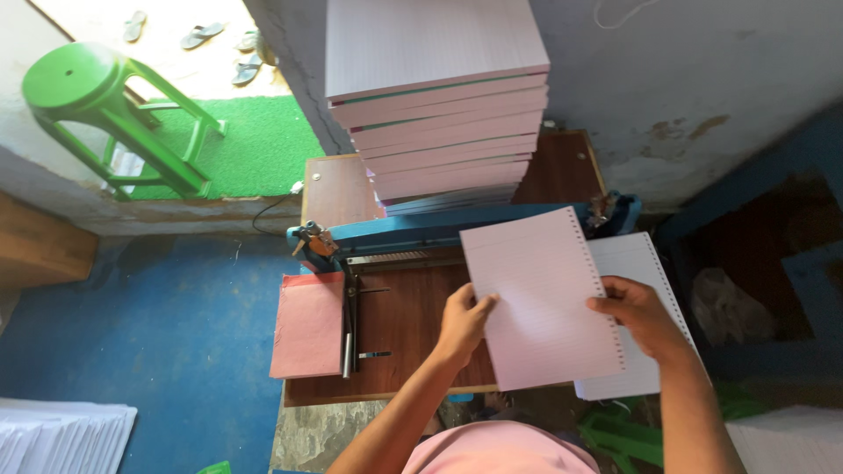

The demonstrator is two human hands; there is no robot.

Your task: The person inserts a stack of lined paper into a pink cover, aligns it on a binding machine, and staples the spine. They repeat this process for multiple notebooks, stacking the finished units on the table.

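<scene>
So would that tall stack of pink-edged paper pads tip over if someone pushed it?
Probably heavy and slow to slide: the stack of pads is thick and many layers tall. It could shear or lean, since the layers already sit slightly offset on the wooden table.

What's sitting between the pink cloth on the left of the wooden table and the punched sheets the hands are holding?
In the head view, a metal lever handle lies beside the pink cloth; then bare wooden table runs to the left hand gripping the punched sheets.

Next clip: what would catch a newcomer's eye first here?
The tall stack of pink paper blocks at the back of the wooden table dominates. Below it, the left hand and right hand hold a punched, lined pink sheet bundle by its edges. A bright green stool stands top left.
</scene>
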